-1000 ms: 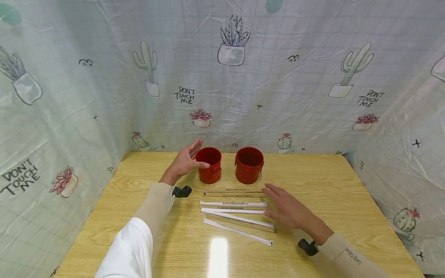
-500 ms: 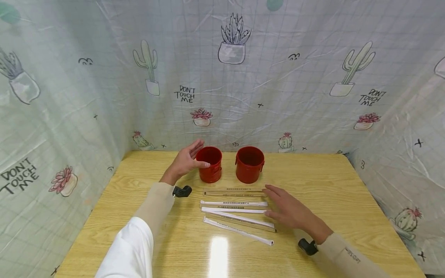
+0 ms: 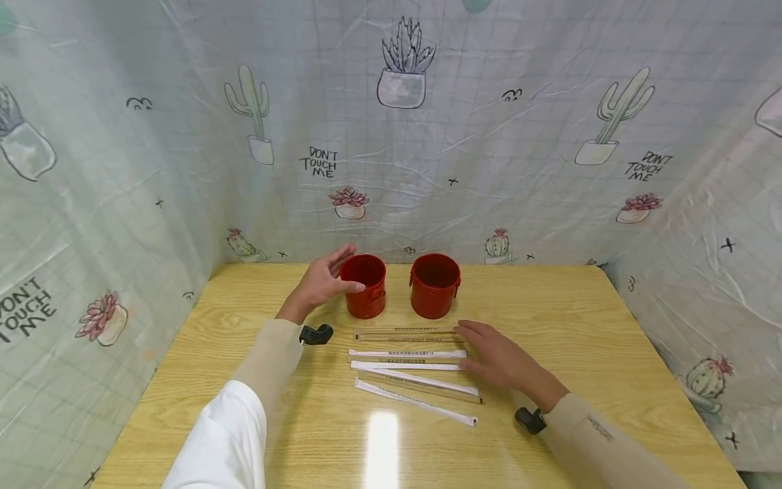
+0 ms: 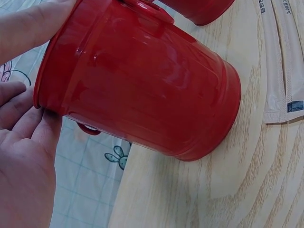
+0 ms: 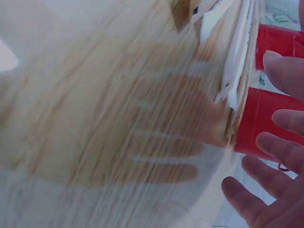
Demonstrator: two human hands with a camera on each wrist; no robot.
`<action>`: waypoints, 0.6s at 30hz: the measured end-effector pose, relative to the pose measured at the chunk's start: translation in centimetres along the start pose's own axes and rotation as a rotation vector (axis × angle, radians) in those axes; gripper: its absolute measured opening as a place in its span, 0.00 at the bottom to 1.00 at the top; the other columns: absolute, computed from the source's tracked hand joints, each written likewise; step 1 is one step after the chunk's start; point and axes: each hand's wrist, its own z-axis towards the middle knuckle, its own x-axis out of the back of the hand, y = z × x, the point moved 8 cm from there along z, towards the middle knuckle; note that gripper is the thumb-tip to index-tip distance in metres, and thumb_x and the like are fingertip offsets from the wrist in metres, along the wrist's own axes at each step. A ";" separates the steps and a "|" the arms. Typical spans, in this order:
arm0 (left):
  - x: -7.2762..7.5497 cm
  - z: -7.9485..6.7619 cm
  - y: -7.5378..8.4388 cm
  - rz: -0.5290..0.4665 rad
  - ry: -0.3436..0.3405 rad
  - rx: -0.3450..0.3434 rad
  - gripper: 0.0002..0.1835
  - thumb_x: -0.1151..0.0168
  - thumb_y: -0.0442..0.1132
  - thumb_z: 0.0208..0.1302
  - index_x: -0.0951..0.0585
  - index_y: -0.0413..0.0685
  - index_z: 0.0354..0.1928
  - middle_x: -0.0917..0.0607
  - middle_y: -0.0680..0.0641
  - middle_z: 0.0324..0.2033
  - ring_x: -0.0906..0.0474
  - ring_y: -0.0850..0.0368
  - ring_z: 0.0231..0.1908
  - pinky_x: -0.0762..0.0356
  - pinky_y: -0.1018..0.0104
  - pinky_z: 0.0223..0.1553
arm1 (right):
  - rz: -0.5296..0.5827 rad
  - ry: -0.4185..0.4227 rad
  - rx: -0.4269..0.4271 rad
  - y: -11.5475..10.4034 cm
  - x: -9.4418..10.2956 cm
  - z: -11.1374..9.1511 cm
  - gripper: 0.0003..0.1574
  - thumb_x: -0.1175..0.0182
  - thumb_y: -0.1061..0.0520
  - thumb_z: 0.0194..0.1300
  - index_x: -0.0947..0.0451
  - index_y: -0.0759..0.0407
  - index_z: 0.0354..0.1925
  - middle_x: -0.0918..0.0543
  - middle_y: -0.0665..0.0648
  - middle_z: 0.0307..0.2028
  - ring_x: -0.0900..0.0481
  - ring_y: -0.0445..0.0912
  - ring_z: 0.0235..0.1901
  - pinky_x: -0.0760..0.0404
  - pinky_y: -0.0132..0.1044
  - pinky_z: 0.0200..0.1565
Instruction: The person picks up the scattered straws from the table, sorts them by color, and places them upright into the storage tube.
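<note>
Two red metal buckets stand upright at the back of the table, the left bucket [image 3: 366, 299] and the right bucket [image 3: 435, 299]. My left hand [image 3: 319, 282] is spread at the left bucket's side, its thumb at the rim; in the left wrist view, straight fingers [image 4: 23, 114] lie by the rim's far side. In front of the buckets lie several paper-wrapped straws, some white [image 3: 415, 409], some brown [image 3: 397, 332]. Beside their right ends, my right hand [image 3: 504, 356] hovers low with fingers extended and nothing held. In the right wrist view its fingertips [image 5: 235, 190] are apart from the tabletop.
A wood-grain table [image 3: 244, 421] carries everything. A grid-patterned curtain [image 3: 489, 136] printed with cacti encloses the back and both sides. Black wrist cameras [image 3: 316, 334] sit on both wrists. A bright reflection lies on the table's front.
The head view has tilted slightly. My right wrist has shifted a little forward and left. My left hand, the buckets and the straws stay in place.
</note>
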 end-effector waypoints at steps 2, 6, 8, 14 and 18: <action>0.0 0.0 0.0 0.007 0.001 0.002 0.54 0.22 0.37 0.60 0.45 0.49 0.83 0.38 0.49 0.81 0.44 0.47 0.82 0.38 0.50 0.79 | -0.003 0.018 0.017 0.1 0.0 0.3 0.38 0.35 0.46 0.73 0.30 0.58 0.75 0.29 0.62 0.75 0.31 0.61 0.74 0.28 0.60 0.73; 0.1 -0.1 0.1 0.012 0.007 0.001 0.54 0.22 0.37 0.59 0.44 0.49 0.83 0.37 0.49 0.81 0.43 0.48 0.82 0.38 0.50 0.79 | 0.015 0.072 0.045 0.3 0.2 1.1 0.33 0.35 0.51 0.73 0.26 0.60 0.71 0.24 0.64 0.71 0.26 0.63 0.71 0.26 0.61 0.71; 0.1 -0.1 0.1 0.008 0.009 0.004 0.55 0.21 0.37 0.59 0.44 0.49 0.83 0.37 0.49 0.81 0.43 0.48 0.82 0.37 0.51 0.79 | 0.023 0.095 0.054 0.5 0.2 1.5 0.29 0.36 0.53 0.73 0.24 0.61 0.69 0.22 0.64 0.69 0.24 0.62 0.69 0.24 0.60 0.70; 0.0 -0.2 -0.1 0.017 0.005 0.019 0.54 0.22 0.37 0.59 0.44 0.49 0.83 0.37 0.49 0.81 0.43 0.47 0.82 0.37 0.51 0.79 | 0.038 0.177 0.096 1.1 0.0 3.0 0.16 0.36 0.58 0.73 0.16 0.59 0.56 0.13 0.59 0.57 0.16 0.58 0.59 0.18 0.57 0.64; 0.0 -0.1 -0.2 0.016 0.005 0.017 0.54 0.22 0.38 0.60 0.44 0.50 0.83 0.38 0.50 0.81 0.43 0.48 0.82 0.37 0.50 0.79 | 0.034 0.234 0.106 1.1 0.2 4.0 0.09 0.34 0.61 0.70 0.12 0.58 0.47 0.09 0.55 0.47 0.13 0.55 0.51 0.14 0.54 0.58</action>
